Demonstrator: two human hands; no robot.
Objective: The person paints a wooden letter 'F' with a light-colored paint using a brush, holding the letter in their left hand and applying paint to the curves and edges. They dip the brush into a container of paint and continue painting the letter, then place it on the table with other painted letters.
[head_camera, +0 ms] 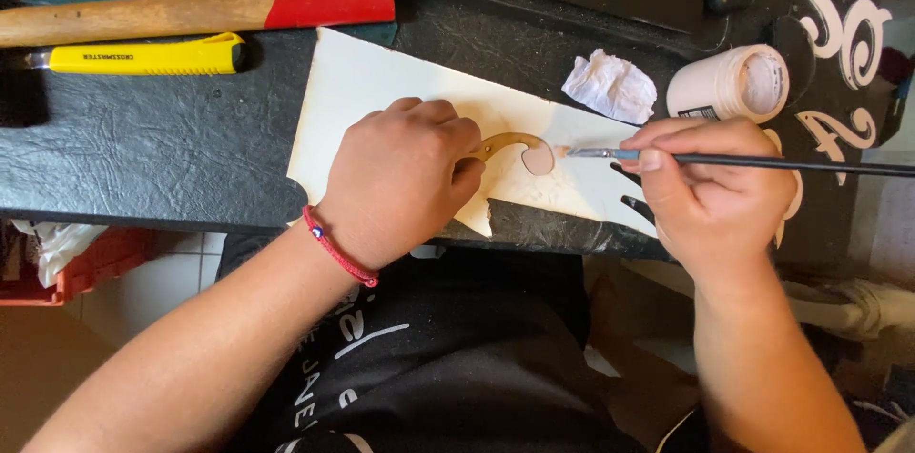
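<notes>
Black-handled paintbrush [743, 161] lies sideways, tip pointing left at the wooden curl [515, 148]; right hand [715, 191] pinches the brush, left hand [405, 177] presses the curl down.

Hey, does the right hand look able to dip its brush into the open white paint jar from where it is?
Probably yes. The right hand holds the thin black-handled brush, and the open white paint jar lies just beyond its knuckles with nothing between them; the crumpled white tissue sits off to the side.

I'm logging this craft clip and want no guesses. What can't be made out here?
- Wooden cutout: its left end is hidden under the left hand.
- Paintbrush: its handle is cut off by the right edge.
- Paint jar: its base is hidden behind the right hand.
</notes>
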